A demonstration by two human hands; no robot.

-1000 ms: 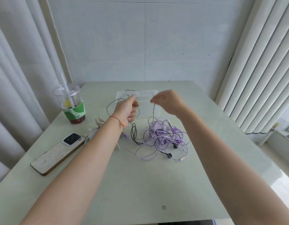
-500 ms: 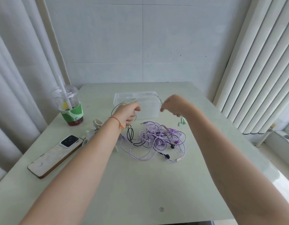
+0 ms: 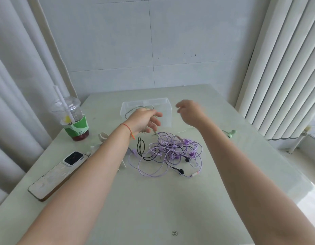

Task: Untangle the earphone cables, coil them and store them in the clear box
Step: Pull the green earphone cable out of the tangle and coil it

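One pale earphone cable is bunched in my left hand, fingers curled round its coil, the clear box just beyond my knuckles, while my right hand, blurred, fingers loosely bent and apparently empty, hovers beside the box's right wall, purple tangle below both.

iced drink cup, phone, table

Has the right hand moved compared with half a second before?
Yes. The right hand has let the thin cable go and shifted right, away from the clear box.
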